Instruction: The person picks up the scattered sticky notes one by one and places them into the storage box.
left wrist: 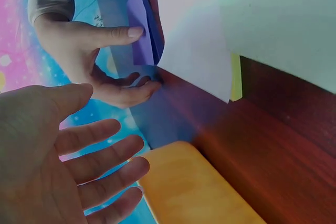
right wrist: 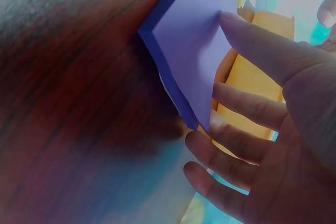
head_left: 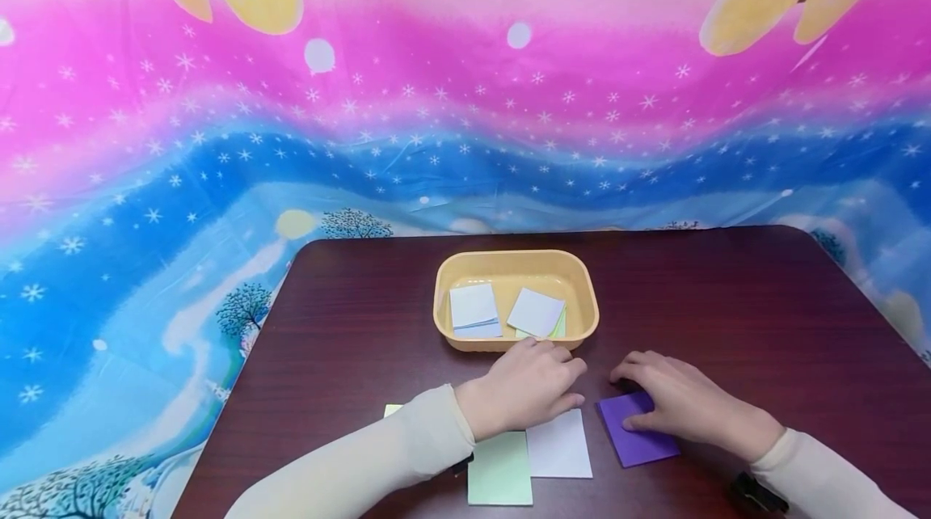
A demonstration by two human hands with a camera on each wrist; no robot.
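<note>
A square stack of purple paper [head_left: 643, 445] lies on the table, its loose layers showing at the edge in the right wrist view. My right hand [head_left: 687, 402] is over it, the thumb [right wrist: 247, 32] touching its top and the fingers spread past its far edge. My left hand [head_left: 524, 386] hovers with loosely bent fingers and holds nothing. Below it are a white paper square [head_left: 566, 453] and a pale green one [head_left: 502, 477], side by side. A yellow paper corner [head_left: 392, 409] peeks out behind the left sleeve, which hides the rest.
Beyond the hands stands a yellow plastic tray [head_left: 473, 343]. Inside it are a white paper stack [head_left: 473, 305] on the left and another white piece [head_left: 537, 311] over green paper on the right. A patterned cloth [head_left: 465, 99] hangs behind the dark wooden table [head_left: 349, 309].
</note>
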